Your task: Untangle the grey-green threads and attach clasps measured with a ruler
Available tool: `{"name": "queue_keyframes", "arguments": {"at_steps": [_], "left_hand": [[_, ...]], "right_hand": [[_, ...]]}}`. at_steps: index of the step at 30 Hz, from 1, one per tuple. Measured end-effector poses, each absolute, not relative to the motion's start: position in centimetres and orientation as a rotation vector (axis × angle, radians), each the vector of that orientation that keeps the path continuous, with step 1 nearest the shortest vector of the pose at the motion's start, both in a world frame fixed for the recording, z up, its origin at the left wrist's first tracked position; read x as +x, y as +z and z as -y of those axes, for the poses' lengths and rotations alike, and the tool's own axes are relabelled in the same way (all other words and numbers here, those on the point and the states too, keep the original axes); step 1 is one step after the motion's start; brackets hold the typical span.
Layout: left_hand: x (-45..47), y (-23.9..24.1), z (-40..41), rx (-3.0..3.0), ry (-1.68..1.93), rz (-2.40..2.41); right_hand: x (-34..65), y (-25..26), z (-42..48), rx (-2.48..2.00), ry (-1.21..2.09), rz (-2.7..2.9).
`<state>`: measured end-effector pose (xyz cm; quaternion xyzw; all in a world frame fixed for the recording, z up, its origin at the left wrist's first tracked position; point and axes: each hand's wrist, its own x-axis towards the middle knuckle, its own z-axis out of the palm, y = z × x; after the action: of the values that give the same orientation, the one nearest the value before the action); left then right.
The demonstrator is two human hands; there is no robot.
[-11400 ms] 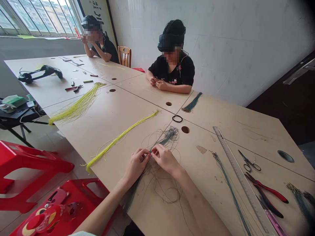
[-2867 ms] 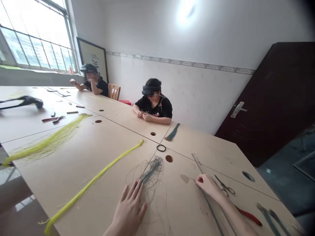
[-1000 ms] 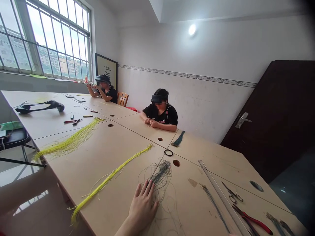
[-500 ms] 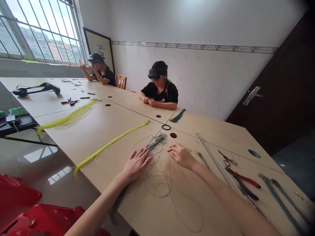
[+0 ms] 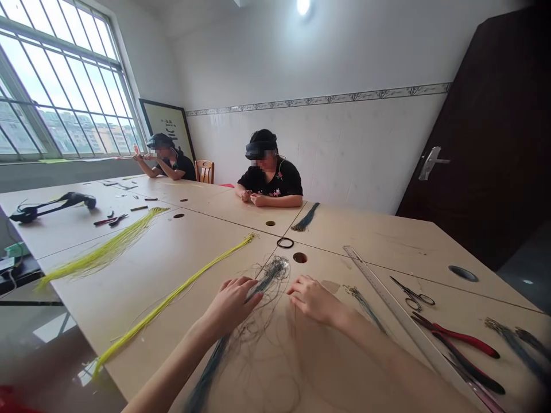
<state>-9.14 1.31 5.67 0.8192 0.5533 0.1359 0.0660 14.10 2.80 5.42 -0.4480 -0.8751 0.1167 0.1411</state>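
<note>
Fingers of the left hand lie together over a grey-blue thread bundle, with the thumb standing apart on its other side. The right hand is just right of the bundle, its fingers loosely curled; whether they pinch a strand cannot be told.

The bundle lies on the pale table, passing beneath the left hand and running down toward the near edge. Its far end is a frizzy tangle of very fine strands, near a dark round hole. Below the hand the threads look darker and gathered more closely, while thin loose loops, partly blurred, stray over the tabletop to the right. A yellow bundle lies to the left.
</note>
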Motion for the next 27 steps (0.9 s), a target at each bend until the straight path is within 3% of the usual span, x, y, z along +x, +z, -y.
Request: {"name": "queue_keyframes", "arguments": {"at_steps": [9,18,27], "left_hand": [[-5.7,6.3,-5.4,2.619,0.439,-1.605],[-5.9,1.4,-5.7,2.642,0.491,-1.587],[-6.2,1.3,-6.4,2.631,0.561,-1.499]], "right_hand": [[12.0,5.1,-2.3,-1.278,0.380,2.535],[12.4,0.9,-7.5,-1.201,0.417,2.432],[11.9,2.5,-7.6,-1.352,0.336,2.445]]}}
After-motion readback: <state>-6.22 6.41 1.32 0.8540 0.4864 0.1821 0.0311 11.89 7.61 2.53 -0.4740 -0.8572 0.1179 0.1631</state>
